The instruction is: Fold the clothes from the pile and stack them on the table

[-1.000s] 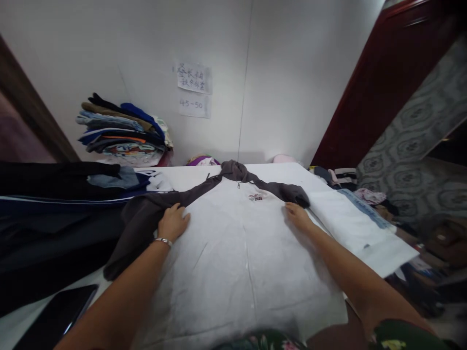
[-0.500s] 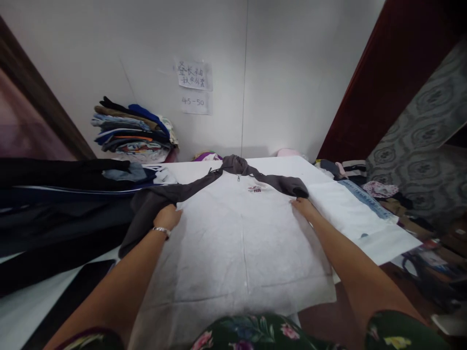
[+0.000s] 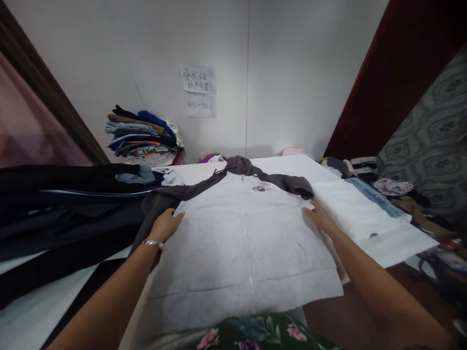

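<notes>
A zip-up hooded jacket (image 3: 226, 243) lies front up, with a pale whitish body, dark grey sleeves and hood, and a small print on the chest. Its hood end points to the wall, and the hem hangs toward my body. My left hand (image 3: 165, 226) has its fingers closed on the jacket's left side edge, just below the dark sleeve. On the opposite edge, my right hand (image 3: 320, 218) pinches the fabric below the other sleeve. The left sleeve (image 3: 155, 206) trails down behind my left hand, partly hidden by it.
Dark garments (image 3: 69, 214) are heaped at left. A stack of folded clothes (image 3: 144, 138) stands by the wall, below paper signs (image 3: 199, 80). The white table (image 3: 292, 167) carries white cloth (image 3: 350, 214) with a blue strip at right, and more clothes (image 3: 394, 187) lie beyond.
My hands have moved a little farther apart and slightly toward me along the jacket's sides. The view has shifted slightly, while the jacket stays laid out.
</notes>
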Tool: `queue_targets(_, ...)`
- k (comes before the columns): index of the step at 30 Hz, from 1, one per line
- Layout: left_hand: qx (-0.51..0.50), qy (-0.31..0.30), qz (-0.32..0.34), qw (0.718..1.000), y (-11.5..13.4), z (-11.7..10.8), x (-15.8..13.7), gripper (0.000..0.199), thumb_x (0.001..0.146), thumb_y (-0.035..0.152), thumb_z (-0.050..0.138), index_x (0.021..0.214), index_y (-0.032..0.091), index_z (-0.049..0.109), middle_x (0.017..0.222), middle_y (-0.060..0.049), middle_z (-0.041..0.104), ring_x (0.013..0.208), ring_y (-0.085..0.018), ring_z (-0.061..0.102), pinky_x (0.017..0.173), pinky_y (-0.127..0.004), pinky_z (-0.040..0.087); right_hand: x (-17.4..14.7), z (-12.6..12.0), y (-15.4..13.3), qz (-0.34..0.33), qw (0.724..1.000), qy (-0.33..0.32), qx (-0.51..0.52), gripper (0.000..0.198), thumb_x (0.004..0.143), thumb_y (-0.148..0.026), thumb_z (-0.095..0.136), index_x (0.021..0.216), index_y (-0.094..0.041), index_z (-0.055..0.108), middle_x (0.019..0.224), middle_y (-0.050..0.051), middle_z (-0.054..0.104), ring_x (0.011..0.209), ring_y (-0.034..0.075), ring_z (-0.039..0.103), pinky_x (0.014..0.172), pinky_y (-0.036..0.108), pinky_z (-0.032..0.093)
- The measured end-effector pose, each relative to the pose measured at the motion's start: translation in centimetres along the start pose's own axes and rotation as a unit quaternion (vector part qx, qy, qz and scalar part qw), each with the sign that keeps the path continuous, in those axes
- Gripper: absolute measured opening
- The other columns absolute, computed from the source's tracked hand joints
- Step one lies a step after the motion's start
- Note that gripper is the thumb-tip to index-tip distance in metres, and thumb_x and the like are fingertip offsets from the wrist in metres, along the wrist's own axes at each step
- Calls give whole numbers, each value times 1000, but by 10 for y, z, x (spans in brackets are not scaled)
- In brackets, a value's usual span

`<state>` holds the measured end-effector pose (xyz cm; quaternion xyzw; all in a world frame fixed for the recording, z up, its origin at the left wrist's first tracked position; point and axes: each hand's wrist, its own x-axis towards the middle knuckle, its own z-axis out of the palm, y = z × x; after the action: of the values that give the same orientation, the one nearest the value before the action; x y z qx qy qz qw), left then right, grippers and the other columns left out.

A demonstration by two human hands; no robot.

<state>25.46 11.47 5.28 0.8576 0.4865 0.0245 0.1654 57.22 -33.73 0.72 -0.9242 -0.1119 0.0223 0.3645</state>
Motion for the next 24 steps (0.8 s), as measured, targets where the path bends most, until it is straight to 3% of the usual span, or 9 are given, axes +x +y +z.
queue_targets(6,58,-13,37,998,-24,9,-48,76,85,58,41,146,13,31,123,-19,64,104,-37,64,81,-42,50,-75,-26,31,62,991,-82,89,86,75,-49,66,148,-17,35,90,7,70,78,22,67,71,32,52)
queue_targets(10,84,-18,35,996,-33,16,-68,67,87,53,36,146,23,25,116,-12,69,95,-33,68,77,-41,50,-110,-34,34,72,984,-108,124,94,70,-46,73,150,-18,32,105,10,70,93,26,67,85,37,52)
queue_targets(15,81,-26,1,996,-44,22,-83,67,83,64,23,143,33,20,107,-4,72,89,-30,69,80,-41,50,-145,-39,28,83,956,-143,241,100,69,-47,74,153,-23,24,130,13,61,108,29,64,89,39,53)
queue_targets(19,59,-37,-20,997,-65,38,-90,74,81,70,16,145,33,15,111,-6,72,93,-31,69,84,-42,49,-159,-37,27,69,950,-137,272,95,69,-48,73,150,-26,30,147,9,45,118,28,59,91,37,54)
queue_targets(24,61,-49,-30,996,-85,50,-97,72,82,67,12,143,30,21,123,-10,67,98,-31,68,85,-42,49,-153,-36,46,33,976,-99,193,81,66,-44,70,141,-22,48,138,9,56,117,30,59,94,40,51)
